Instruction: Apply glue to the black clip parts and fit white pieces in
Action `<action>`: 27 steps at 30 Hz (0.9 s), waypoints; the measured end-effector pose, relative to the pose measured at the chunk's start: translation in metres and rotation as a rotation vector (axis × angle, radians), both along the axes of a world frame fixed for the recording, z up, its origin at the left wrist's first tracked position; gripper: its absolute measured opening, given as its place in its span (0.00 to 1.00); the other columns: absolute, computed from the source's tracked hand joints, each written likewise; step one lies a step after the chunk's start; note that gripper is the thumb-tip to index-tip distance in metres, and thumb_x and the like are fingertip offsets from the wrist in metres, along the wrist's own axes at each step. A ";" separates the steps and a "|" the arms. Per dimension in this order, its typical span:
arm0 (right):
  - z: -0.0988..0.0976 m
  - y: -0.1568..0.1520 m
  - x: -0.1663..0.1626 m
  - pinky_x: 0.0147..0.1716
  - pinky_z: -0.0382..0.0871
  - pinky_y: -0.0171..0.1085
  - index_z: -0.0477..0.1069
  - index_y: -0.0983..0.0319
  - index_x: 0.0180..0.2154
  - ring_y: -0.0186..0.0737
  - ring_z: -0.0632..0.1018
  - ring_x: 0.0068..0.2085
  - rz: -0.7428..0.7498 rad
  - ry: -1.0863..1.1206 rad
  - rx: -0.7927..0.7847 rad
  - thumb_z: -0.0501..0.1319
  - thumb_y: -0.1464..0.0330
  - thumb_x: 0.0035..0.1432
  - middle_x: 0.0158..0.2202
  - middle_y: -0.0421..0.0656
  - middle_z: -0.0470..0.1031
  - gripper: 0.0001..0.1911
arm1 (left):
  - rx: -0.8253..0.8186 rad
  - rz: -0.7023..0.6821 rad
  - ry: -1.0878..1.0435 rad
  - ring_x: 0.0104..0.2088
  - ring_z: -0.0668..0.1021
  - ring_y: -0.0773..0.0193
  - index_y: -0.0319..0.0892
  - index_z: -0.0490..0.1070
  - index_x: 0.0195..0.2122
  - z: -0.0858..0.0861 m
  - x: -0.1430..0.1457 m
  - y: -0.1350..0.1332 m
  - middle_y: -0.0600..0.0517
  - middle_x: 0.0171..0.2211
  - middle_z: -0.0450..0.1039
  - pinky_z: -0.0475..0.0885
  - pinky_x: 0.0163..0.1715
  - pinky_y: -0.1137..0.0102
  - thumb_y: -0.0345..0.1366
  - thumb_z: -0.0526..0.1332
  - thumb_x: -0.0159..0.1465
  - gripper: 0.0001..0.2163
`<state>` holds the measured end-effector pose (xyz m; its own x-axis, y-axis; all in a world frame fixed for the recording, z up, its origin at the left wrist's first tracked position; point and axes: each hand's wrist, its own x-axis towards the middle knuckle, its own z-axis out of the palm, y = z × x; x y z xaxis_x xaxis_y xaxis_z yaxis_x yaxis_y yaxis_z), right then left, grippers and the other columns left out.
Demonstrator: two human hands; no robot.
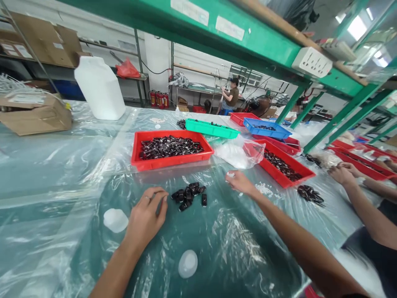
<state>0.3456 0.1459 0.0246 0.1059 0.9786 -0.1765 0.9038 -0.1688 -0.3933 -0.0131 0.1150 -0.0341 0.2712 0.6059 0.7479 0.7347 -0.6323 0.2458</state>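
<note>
Plastic-sheeted bench [62, 174] | black parts pile [189, 194] in front of red tray [172, 162] | left hand [147, 215] curled just beside pile, hold not discernible | right hand [240, 182] right of pile, pinching small white piece [230, 174]

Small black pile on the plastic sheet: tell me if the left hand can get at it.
Probably yes: the left hand rests right beside the black pile, almost touching it, with nothing between them.

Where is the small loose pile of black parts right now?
Head view, centre of the plastic-covered table: the pile lies between the left hand and the right hand, just this side of the nearest red tray.
</note>
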 end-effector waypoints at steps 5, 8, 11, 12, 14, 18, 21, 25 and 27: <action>-0.051 -0.017 -0.012 0.51 0.76 0.50 0.71 0.61 0.54 0.46 0.78 0.51 0.088 -0.126 0.188 0.62 0.60 0.70 0.54 0.48 0.74 0.17 | -0.003 -0.010 0.013 0.43 0.81 0.56 0.42 0.72 0.43 0.001 0.001 -0.004 0.46 0.45 0.75 0.78 0.42 0.65 0.31 0.55 0.72 0.06; -0.052 -0.019 -0.006 0.53 0.74 0.51 0.71 0.61 0.55 0.47 0.76 0.53 0.179 -0.171 0.263 0.62 0.61 0.70 0.57 0.49 0.72 0.16 | 0.005 -0.015 0.018 0.43 0.81 0.56 0.42 0.72 0.42 0.003 0.001 -0.005 0.46 0.44 0.75 0.78 0.40 0.65 0.31 0.55 0.72 0.06; -0.046 -0.022 0.003 0.55 0.73 0.52 0.71 0.61 0.54 0.48 0.75 0.55 0.275 -0.197 0.316 0.62 0.61 0.70 0.58 0.49 0.71 0.16 | 0.026 -0.020 0.016 0.42 0.81 0.56 0.42 0.72 0.42 0.006 0.001 -0.006 0.46 0.44 0.75 0.78 0.39 0.66 0.30 0.55 0.72 0.06; -0.044 -0.023 0.006 0.55 0.73 0.53 0.72 0.61 0.54 0.48 0.75 0.56 0.305 -0.202 0.327 0.63 0.61 0.69 0.58 0.49 0.71 0.16 | 0.034 -0.022 0.014 0.42 0.81 0.57 0.42 0.72 0.42 0.006 0.001 -0.006 0.46 0.44 0.75 0.78 0.38 0.67 0.30 0.55 0.72 0.06; -0.040 -0.027 0.013 0.56 0.72 0.54 0.71 0.61 0.55 0.49 0.75 0.57 0.352 -0.211 0.347 0.63 0.61 0.69 0.59 0.49 0.71 0.17 | 0.044 -0.028 0.013 0.43 0.81 0.57 0.41 0.72 0.42 0.007 0.001 -0.006 0.46 0.44 0.75 0.78 0.39 0.66 0.30 0.56 0.72 0.06; -0.040 -0.034 0.021 0.60 0.68 0.58 0.69 0.59 0.59 0.52 0.72 0.61 0.385 -0.226 0.396 0.62 0.60 0.69 0.63 0.50 0.67 0.20 | 0.041 -0.048 0.011 0.44 0.80 0.58 0.39 0.72 0.43 0.007 0.000 -0.008 0.47 0.44 0.74 0.78 0.40 0.64 0.29 0.57 0.72 0.04; -0.044 -0.036 0.022 0.62 0.66 0.59 0.67 0.58 0.61 0.53 0.70 0.63 0.383 -0.214 0.432 0.62 0.60 0.70 0.66 0.50 0.64 0.22 | 0.015 -0.058 -0.001 0.43 0.79 0.60 0.39 0.72 0.45 0.006 -0.001 -0.010 0.48 0.45 0.74 0.79 0.40 0.64 0.30 0.59 0.72 0.04; -0.050 -0.036 0.018 0.61 0.66 0.59 0.67 0.59 0.62 0.54 0.71 0.62 0.384 -0.162 0.469 0.62 0.61 0.70 0.65 0.50 0.65 0.22 | -0.035 -0.058 -0.029 0.42 0.80 0.61 0.39 0.73 0.47 0.006 -0.003 -0.012 0.48 0.46 0.74 0.80 0.40 0.64 0.33 0.61 0.72 0.05; -0.050 -0.037 0.017 0.62 0.66 0.60 0.67 0.59 0.62 0.54 0.70 0.62 0.394 -0.132 0.500 0.62 0.61 0.70 0.65 0.50 0.65 0.22 | -0.053 -0.060 -0.040 0.42 0.80 0.60 0.39 0.73 0.48 0.006 -0.005 -0.012 0.47 0.47 0.75 0.80 0.40 0.63 0.34 0.62 0.72 0.07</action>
